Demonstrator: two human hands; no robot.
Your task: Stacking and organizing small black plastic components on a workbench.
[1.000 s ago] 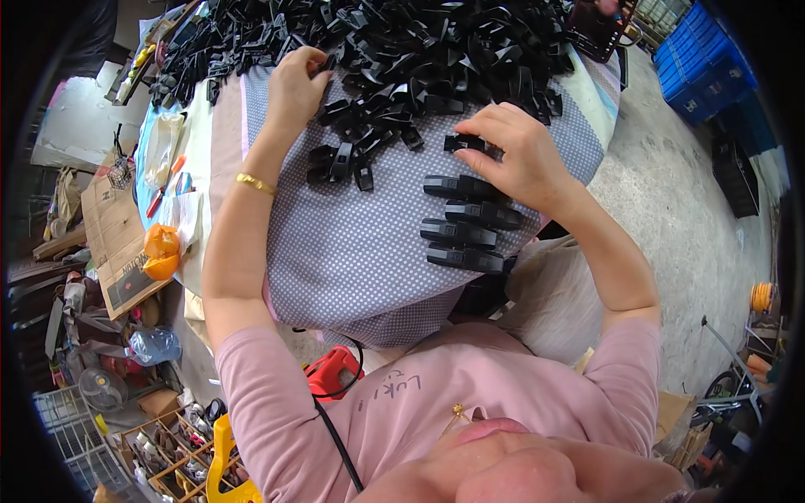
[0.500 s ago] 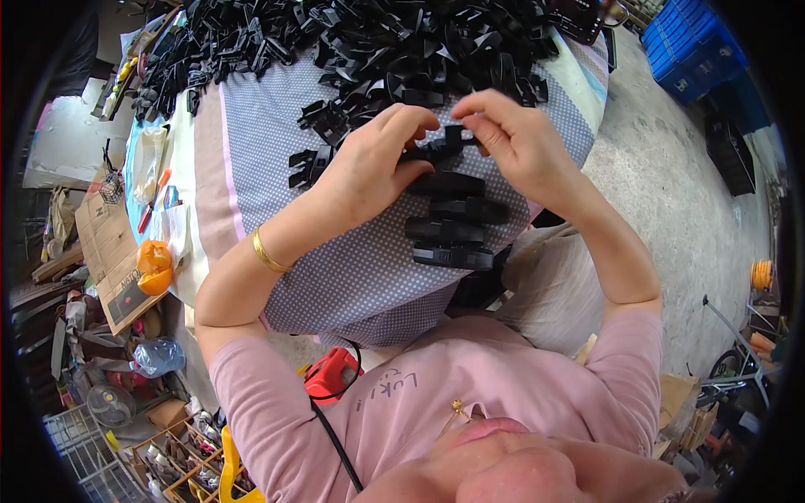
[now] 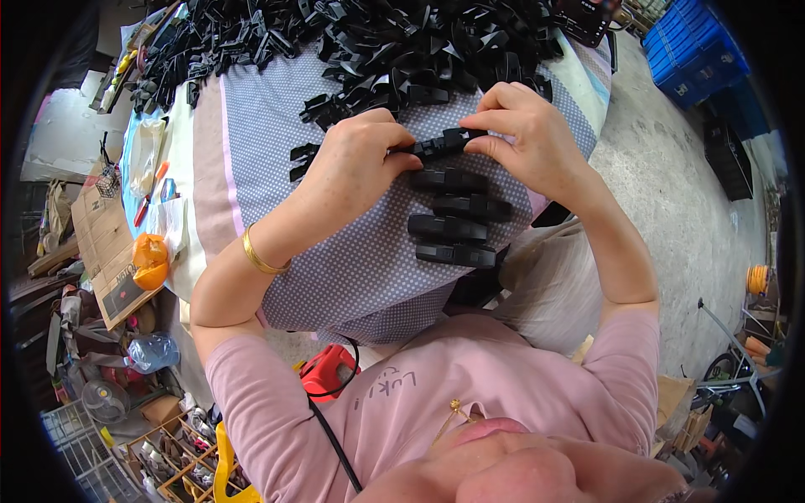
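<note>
Left hand (image 3: pixel 356 163) and right hand (image 3: pixel 537 138) each have the grip closed on one end of a black plastic clip (image 3: pixel 440 144), held just above the dotted cloth (image 3: pixel 277 126) on the desk. We'd rate it light, stiff and smooth, so pinch the ends, not the middle; finished clips (image 3: pixel 457 216) lie in a row just below

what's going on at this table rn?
A person holds one black plastic piece between both hands: left hand on its left end, right hand on its right end, just above the dotted cloth. Below the hands, four similar black pieces lie in a neat column on the cloth. A large loose heap of black parts covers the far side.
</note>
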